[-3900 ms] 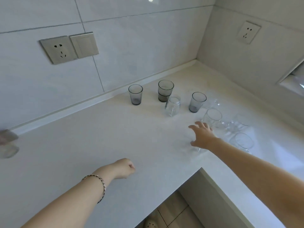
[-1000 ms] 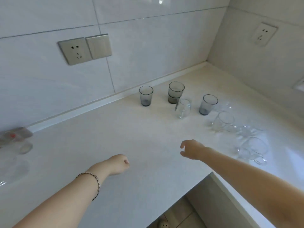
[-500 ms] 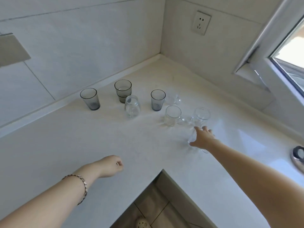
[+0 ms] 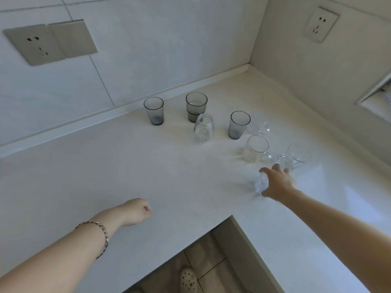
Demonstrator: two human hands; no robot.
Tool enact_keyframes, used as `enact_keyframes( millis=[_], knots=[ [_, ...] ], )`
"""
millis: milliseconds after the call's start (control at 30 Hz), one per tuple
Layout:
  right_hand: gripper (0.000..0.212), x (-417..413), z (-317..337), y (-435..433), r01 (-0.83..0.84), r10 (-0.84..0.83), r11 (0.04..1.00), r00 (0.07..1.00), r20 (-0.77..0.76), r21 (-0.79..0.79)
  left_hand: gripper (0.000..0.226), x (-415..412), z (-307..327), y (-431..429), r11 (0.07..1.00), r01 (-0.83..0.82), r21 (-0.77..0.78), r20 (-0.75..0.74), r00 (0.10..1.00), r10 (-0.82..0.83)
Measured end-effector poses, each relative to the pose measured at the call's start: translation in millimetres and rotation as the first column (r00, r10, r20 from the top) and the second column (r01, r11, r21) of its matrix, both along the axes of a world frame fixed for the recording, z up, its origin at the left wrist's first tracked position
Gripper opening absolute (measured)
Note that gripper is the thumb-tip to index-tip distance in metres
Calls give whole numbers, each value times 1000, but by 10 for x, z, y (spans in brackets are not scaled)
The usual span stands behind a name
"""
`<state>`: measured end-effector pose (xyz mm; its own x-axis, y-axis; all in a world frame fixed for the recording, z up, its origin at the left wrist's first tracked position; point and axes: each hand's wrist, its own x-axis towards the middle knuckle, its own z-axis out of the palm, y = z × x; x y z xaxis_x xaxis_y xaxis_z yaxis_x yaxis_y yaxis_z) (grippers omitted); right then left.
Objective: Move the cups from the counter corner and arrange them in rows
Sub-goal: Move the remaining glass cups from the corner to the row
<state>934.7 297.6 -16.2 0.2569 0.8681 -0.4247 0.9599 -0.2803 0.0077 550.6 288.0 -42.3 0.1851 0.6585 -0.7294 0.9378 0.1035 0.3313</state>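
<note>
Since a second ago your right hand (image 4: 275,182) has left the edge of the counter (image 4: 105,176) and reached the clear cup (image 4: 260,183), which stands just nearer you than the handled mug (image 4: 255,149). Your fingers drape over it; I can't tell whether they've clamped. Your left hand (image 4: 137,210) rests fisted and empty, well left of the handled mug. The clear cup looks like thin glass: light, rigid, slick, breakable. Take it round the wall, not the rim.

Left tumbler (image 4: 153,111) and right tumbler (image 4: 238,124): smoky grey, vertically ribbed; stacked glasses (image 4: 196,106) grey-brown; clear cup (image 4: 259,183) colourless. Counter (image 4: 105,176) white, wall tiles (image 4: 169,49) pale grey, socket plate (image 4: 31,44) dull bronze-grey. Bracelet (image 4: 103,231) gold-toned chain links.
</note>
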Motion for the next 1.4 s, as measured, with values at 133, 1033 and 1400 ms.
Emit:
enact_keyframes(
  millis=[133,1033,1400],
  knots=[
    [72,-764,40,54,-242,242,970,969,-48,-11,9,-415,16,-268,995,-97,-2,16,995,97],
    [82,-7661,124,-1716,-883,861,467,442,-250,48,35,-5677,142,-3433,684,-728,-35,-42,685,727],
    [84,-9655,-130,-2244,-904,852,427,395,-345,21,33,-6668,-126,-3753,597,-801,-31,-42,598,800]
  ],
)
